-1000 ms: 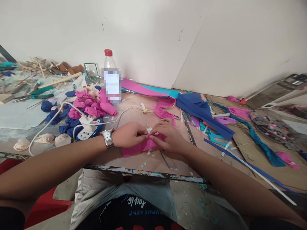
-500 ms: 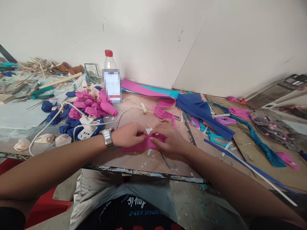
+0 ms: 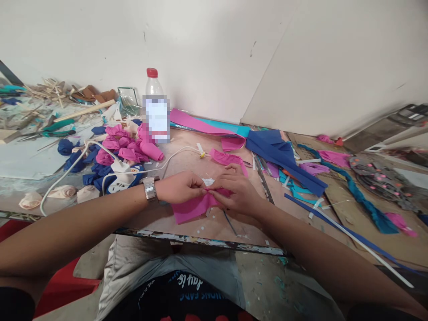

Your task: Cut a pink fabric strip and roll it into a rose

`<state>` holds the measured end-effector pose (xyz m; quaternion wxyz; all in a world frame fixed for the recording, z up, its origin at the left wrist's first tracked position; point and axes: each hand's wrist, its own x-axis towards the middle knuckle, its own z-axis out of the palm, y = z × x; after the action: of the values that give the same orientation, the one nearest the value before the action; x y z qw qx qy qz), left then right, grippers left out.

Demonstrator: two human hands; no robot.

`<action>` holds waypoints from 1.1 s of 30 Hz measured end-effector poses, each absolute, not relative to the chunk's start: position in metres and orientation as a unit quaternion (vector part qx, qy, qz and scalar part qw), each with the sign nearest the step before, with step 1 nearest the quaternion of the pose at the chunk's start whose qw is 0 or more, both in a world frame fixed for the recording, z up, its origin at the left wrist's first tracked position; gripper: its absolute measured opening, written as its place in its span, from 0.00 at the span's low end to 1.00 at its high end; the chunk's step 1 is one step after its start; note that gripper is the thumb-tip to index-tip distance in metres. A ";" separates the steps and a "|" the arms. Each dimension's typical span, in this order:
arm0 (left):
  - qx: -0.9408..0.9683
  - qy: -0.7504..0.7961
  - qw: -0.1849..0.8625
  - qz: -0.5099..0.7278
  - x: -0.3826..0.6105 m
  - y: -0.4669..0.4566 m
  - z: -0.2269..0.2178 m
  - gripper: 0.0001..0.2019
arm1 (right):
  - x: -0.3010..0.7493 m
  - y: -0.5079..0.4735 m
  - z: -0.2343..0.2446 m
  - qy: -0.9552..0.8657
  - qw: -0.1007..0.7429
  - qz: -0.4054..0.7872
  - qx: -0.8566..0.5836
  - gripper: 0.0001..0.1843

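Observation:
Both of my hands meet over a pink strip near the table's front edge; it looks like crepe paper or thin cloth. Thumb and fingers of my left hand pinch its upper edge. My right hand pinches the same edge right beside, so the fingertips nearly touch. The strip's lower left part hangs flat below my left hand. Just behind the fingertips lies a small white piece. A gathered pink strip lies beyond my right hand.
Left of my hands stand a power strip with a white cable, pink rosettes and blue rosettes. A bottle stands at the back behind a lit phone. Blue strips and a white stick lie to the right.
The pink strip's lower left part has swung down toward the table's front edge and shows more of its surface. My fingertips stay together at its upper edge, the hands barely shifted.

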<state>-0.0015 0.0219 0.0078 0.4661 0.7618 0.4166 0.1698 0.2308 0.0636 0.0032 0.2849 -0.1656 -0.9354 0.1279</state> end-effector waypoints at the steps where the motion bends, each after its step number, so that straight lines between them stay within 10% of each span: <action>1: 0.757 0.414 0.476 0.169 -0.002 0.022 0.008 0.15 | 0.231 0.063 0.003 -0.936 0.285 0.128 -0.163 0.07; 17: 0.723 0.418 0.518 0.186 -0.002 0.023 0.011 0.21 | 0.231 0.062 0.008 -0.941 0.295 0.097 -0.133 0.06; 33: 0.830 0.493 0.169 0.198 0.011 0.003 0.013 0.12 | 0.230 0.060 0.004 -0.925 0.303 0.125 -0.192 0.03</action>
<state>0.0114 0.0030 0.0129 0.1695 0.8303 0.4926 0.1981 0.2297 0.0604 0.0043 0.3028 -0.1919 -0.9252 0.1247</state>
